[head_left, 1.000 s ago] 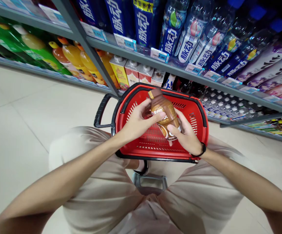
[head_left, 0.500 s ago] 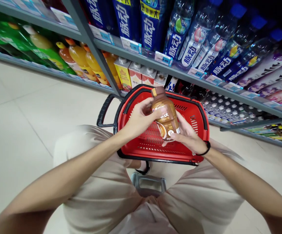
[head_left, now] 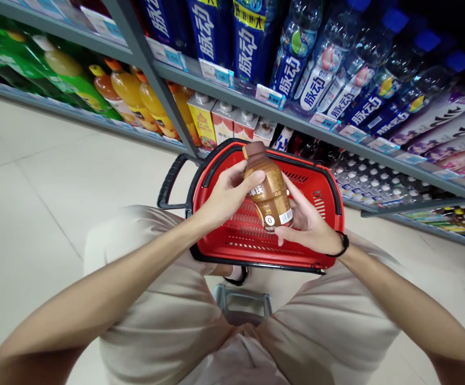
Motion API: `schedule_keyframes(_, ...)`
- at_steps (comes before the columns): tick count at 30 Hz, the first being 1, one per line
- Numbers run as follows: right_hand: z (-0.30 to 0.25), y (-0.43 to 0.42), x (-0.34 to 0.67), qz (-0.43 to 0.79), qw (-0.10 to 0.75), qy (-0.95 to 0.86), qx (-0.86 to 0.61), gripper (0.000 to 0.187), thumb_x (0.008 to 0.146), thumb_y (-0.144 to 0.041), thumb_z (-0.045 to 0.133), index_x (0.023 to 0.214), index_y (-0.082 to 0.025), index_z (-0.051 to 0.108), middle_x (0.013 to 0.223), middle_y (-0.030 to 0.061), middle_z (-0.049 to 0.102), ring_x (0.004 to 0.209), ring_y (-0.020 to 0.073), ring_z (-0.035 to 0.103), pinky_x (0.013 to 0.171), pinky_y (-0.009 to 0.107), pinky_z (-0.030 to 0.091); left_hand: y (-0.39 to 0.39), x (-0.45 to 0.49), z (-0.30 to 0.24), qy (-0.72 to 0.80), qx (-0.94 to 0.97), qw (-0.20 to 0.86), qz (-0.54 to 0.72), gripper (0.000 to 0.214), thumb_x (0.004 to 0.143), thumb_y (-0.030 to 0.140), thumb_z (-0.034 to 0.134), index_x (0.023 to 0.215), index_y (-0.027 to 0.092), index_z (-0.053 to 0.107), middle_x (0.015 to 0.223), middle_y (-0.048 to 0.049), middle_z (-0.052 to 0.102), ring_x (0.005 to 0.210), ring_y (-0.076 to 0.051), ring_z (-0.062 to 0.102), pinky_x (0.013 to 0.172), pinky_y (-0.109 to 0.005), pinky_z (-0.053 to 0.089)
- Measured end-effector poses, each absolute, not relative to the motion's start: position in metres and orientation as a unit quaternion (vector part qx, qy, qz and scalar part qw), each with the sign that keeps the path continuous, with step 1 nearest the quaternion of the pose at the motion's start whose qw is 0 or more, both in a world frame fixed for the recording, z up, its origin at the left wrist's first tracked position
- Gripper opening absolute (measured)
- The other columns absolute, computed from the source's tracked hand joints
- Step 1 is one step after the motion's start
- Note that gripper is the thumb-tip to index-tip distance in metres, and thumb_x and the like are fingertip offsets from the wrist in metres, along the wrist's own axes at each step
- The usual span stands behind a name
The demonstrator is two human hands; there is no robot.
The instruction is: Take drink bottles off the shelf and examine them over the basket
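Observation:
A brown latte bottle (head_left: 268, 192) with a brown cap is held in both hands above a red shopping basket (head_left: 332, 214). My left hand (head_left: 226, 195) grips its upper part, thumb across the label. My right hand (head_left: 308, 222) cups the bottle's lower end from the right, fingers curled under it. The bottle is tilted, cap pointing away from me. The basket's inside shows nothing but its slotted floor.
The basket's black handle (head_left: 170, 182) sticks out to the left. Store shelves (head_left: 232, 88) run across the top with blue drink bottles, orange and green soda bottles and juice cartons (head_left: 204, 117). My knees in beige shorts (head_left: 168, 321) fill the foreground. Pale tiled floor (head_left: 35, 176) lies left.
The bottle has turned in my hands, so a different side of its label with a barcode faces me. Both hands shifted only slightly.

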State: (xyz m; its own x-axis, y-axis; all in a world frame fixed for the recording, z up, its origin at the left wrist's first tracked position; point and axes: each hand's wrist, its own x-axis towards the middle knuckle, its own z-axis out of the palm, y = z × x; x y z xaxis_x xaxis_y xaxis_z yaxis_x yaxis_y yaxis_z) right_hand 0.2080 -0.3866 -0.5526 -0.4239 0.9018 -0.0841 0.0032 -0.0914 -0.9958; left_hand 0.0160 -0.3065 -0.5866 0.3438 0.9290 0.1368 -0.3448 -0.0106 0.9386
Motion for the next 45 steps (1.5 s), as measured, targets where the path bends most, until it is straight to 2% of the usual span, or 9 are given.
schedule_keyframes(3,-0.557,-0.390,0.208,0.568,0.360,-0.596,-0.439,0.103,0.088,-0.030,0.083,0.169,-0.033,0.019,0.164,0.0095,0.040,0.142,0.0283,0.052,0.112,0.043,0.054,-0.305,0.016,-0.589,0.292,0.501,0.652,0.489,0.052,0.080,0.062,0.080,0.105,0.017,0.074,0.107,-0.0072,0.076,0.095,-0.020,0.071,0.088,-0.029,0.055)
schedule_keyframes(11,-0.571,-0.390,0.209,0.534,0.354,-0.612,-0.463,0.090,0.085,-0.031,0.086,0.158,-0.018,0.035,0.160,0.0166,0.044,0.146,0.0278,0.047,0.123,0.045,0.043,-0.305,0.017,-0.593,0.316,0.506,0.643,0.480,0.054,0.078,0.064,0.080,0.099,0.015,0.075,0.100,-0.0073,0.076,0.091,-0.020,0.068,0.085,-0.029,0.053)
schedule_keyframes(14,-0.571,-0.388,0.209,0.573,0.361,-0.585,-0.445,0.081,0.089,-0.037,0.081,0.155,-0.022,0.037,0.156,0.0149,0.048,0.141,0.0284,0.052,0.116,0.046,0.050,-0.305,0.017,-0.595,0.319,0.500,0.648,0.477,0.055,0.079,0.064,0.079,0.098,0.014,0.074,0.099,-0.0077,0.076,0.090,-0.019,0.068,0.084,-0.029,0.053)
schedule_keyframes(20,-0.573,-0.387,0.209,0.619,0.346,-0.525,-0.471,0.072,0.090,-0.043,0.079,0.147,-0.026,0.037,0.146,0.0139,0.054,0.133,0.0303,0.058,0.077,0.034,0.066,-0.309,0.019,-0.594,0.299,0.529,0.641,0.469,0.054,0.079,0.061,0.081,0.100,0.011,0.073,0.099,-0.0087,0.076,0.090,-0.020,0.068,0.083,-0.028,0.054)
schedule_keyframes(26,-0.570,-0.388,0.207,0.609,0.347,-0.524,-0.484,0.058,0.094,-0.041,0.076,0.139,-0.025,0.044,0.147,0.0106,0.056,0.139,0.0271,0.055,0.105,0.039,0.059,-0.313,0.020,-0.593,0.284,0.536,0.658,0.446,0.054,0.075,0.052,0.087,0.106,0.011,0.071,0.105,-0.0102,0.076,0.095,-0.022,0.070,0.085,-0.028,0.055)
schedule_keyframes(35,-0.568,-0.387,0.213,0.680,0.316,-0.532,-0.393,0.089,0.090,-0.029,0.080,0.161,-0.032,0.026,0.140,0.0102,0.060,0.094,0.0180,0.072,0.066,0.029,0.064,-0.307,0.016,-0.590,0.306,0.527,0.626,0.486,0.056,0.081,0.069,0.075,0.093,0.014,0.074,0.095,-0.0070,0.076,0.086,-0.020,0.070,0.081,-0.027,0.053)
schedule_keyframes(38,-0.574,-0.388,0.212,0.664,0.342,-0.528,-0.405,0.095,0.083,-0.030,0.087,0.160,-0.030,0.031,0.146,0.0110,0.057,0.118,0.0241,0.067,0.090,0.037,0.065,-0.306,0.016,-0.590,0.303,0.500,0.645,0.492,0.053,0.080,0.067,0.076,0.091,0.015,0.075,0.094,-0.0068,0.077,0.084,-0.019,0.071,0.077,-0.026,0.054)
schedule_keyframes(41,-0.580,-0.389,0.210,0.599,0.382,-0.556,-0.432,0.097,0.075,-0.030,0.093,0.156,-0.025,0.039,0.152,0.0118,0.053,0.140,0.0273,0.053,0.121,0.046,0.045,-0.305,0.015,-0.588,0.299,0.468,0.670,0.493,0.052,0.081,0.065,0.078,0.092,0.014,0.076,0.095,-0.0093,0.078,0.085,-0.021,0.073,0.077,-0.028,0.056)
schedule_keyframes(45,-0.583,-0.392,0.210,0.526,0.394,-0.601,-0.455,0.093,0.076,-0.029,0.092,0.154,-0.023,0.041,0.159,0.0126,0.045,0.150,0.0286,0.042,0.128,0.047,0.036,-0.306,0.013,-0.580,0.282,0.444,0.698,0.486,0.056,0.078,0.063,0.081,0.103,0.014,0.075,0.107,-0.0141,0.079,0.099,-0.026,0.075,0.091,-0.036,0.059)
